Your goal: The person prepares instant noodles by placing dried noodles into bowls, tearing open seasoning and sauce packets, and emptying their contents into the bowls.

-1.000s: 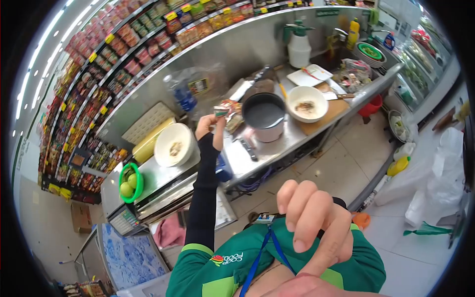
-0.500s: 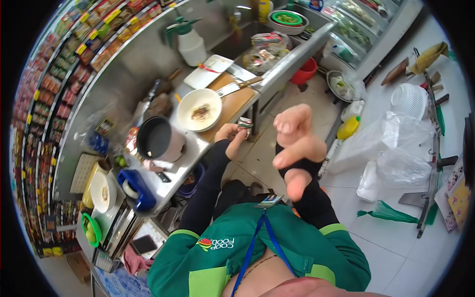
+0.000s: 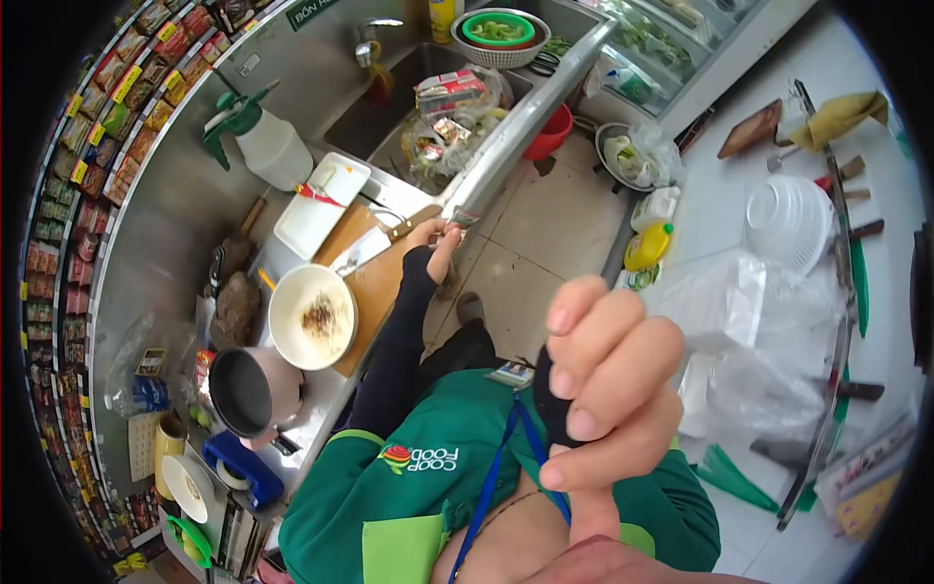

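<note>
My left hand (image 3: 435,243) is closed, pinching a small shiny packet (image 3: 464,219) by the counter's front edge. Close by lies a knife with a wooden handle (image 3: 413,223) and a broad blade, on a wooden cutting board (image 3: 375,274). A white bowl (image 3: 282,336) stands at the board's near-left side, with dark brown seasoning in its middle. My right hand (image 3: 618,375) is raised in front of my chest, near the camera. Its fingers are curled in, and nothing shows between them.
Left of the bowl stands a pink-sided pot (image 3: 282,384). Beyond the board are a white tray (image 3: 326,209) with a red chili and a spray bottle (image 3: 272,146). The sink (image 3: 350,127) holds bagged vegetables. Knives and a white basket (image 3: 790,224) hang at right.
My right hand has risen toward my face, and its fingers have curled in. My left hand has shifted left and slightly up with the packet. The whole view has turned.
</note>
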A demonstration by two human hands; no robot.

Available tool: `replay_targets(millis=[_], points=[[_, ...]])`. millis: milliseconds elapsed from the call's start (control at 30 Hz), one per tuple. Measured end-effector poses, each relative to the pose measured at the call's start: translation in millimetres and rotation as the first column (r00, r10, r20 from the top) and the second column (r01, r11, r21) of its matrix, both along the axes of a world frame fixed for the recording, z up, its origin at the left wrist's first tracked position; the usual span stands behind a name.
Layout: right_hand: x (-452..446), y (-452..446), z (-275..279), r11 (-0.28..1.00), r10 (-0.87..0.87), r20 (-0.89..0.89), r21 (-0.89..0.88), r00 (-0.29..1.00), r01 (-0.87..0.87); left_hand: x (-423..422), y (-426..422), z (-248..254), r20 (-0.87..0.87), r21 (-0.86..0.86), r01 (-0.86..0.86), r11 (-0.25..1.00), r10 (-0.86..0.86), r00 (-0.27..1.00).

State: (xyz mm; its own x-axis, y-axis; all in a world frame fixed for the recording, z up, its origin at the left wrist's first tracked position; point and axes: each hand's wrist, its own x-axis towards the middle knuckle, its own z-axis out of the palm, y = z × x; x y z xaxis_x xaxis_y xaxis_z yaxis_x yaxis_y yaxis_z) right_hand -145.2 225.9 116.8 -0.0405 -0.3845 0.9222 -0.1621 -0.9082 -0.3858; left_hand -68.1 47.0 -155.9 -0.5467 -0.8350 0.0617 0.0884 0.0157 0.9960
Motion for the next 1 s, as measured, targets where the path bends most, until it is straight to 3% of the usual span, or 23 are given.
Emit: replay_targets(millis=[67,133,200,267,333,400,467,533,600,633,767,867,967,1000], points=[[-24,-22,7,0.992,-0.122,-0.074,0.014,0.99,0.123,-27,-44,-9,0.113,-0.153,-0.064,0.986,0.081,0.99],[-48,-51,9,0.983,-0.184,-0.108,-0.038,0.977,0.181,-56,-71,20,0.049,-0.206,-0.201,0.958,0.216,0.975],[-72,-79,-3,0.967,-0.256,-0.062,-0.024,0.965,0.255,-85,-118,-12,0.084,-0.34,-0.294,0.893,0.341,0.936],[-107,-98,-17,0.942,-0.318,-0.086,0.085,0.944,0.325,-108,-141,-3,0.187,-0.418,-0.309,0.854,0.413,0.891],[-130,-105,-40,0.827,-0.358,0.033,0.476,0.933,0.3,-134,-177,-49,0.151,-0.608,-0.31,0.731,0.49,0.858],[-167,-118,-69,0.715,-0.348,0.082,0.668,0.934,0.208,-151,-198,-55,0.226,-0.5,-0.299,0.813,0.456,0.861],[-200,-136,-100,0.667,-0.359,0.1,0.723,0.928,0.18,-168,-212,-60,0.228,-0.514,-0.305,0.802,0.47,0.853],[-229,-153,-134,0.615,-0.343,0.124,0.779,0.931,0.123,-184,-226,-80,0.186,-0.699,-0.201,0.686,0.447,0.875],[-256,-173,-161,0.566,-0.3,0.158,0.823,0.941,0.042,-199,-228,-95,0.304,-0.692,-0.153,0.706,0.478,0.824],[-265,-183,-164,0.566,-0.259,0.138,0.824,0.956,0.034,-204,-224,-98,0.452,-0.595,-0.148,0.79,0.481,0.751],[-305,-217,-156,0.513,-0.08,0.143,0.855,0.986,-0.083,-213,-232,-111,0.644,-0.648,-0.034,0.761,0.571,0.509],[-339,-247,-142,0.489,0.078,0.065,0.867,0.995,-0.095,-217,-224,-93,0.792,-0.553,0.071,0.83,0.496,0.357],[-364,-278,-118,0.374,0.391,0.217,0.85,0.894,-0.37,-218,-209,-101,0.604,-0.607,-0.127,0.785,0.559,0.568],[-364,-285,-104,0.317,0.516,0.309,0.797,0.799,-0.514,-218,-203,-99,0.573,-0.622,-0.17,0.764,0.592,0.566]])
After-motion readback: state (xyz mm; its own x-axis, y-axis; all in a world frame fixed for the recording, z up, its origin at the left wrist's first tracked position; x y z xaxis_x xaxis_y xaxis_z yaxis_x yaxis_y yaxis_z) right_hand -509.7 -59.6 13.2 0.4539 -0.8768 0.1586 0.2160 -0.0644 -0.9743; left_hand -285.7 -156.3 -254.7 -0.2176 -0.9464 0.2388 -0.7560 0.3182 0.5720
